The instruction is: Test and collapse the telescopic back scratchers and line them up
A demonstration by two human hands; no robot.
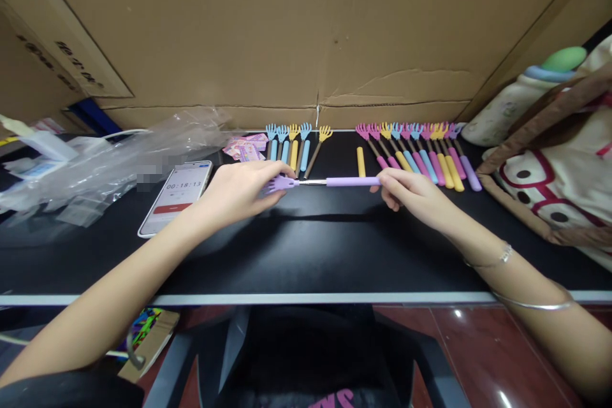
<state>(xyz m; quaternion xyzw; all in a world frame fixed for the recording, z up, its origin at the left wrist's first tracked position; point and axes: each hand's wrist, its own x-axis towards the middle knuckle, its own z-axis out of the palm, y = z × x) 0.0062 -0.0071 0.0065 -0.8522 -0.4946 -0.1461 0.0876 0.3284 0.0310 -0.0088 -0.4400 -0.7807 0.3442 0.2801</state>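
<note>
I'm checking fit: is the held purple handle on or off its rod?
On: the metal rod enters the purple handle; depth is hidden.

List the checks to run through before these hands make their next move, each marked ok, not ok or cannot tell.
1. Left hand gripping the purple claw head: ok.
2. Right hand gripping the purple handle: ok, at its outer end.
3. Metal rod in line with the purple handle: ok, they look straight.
4. Metal rod fully seated inside the purple handle: cannot tell; the joint's inside is hidden.
5. Loose yellow handle fitted to a rod: not ok, it lies apart from the yellow claw head.
6. Timer on the smartphone running: cannot tell; it reads 00:18:13.
</note>
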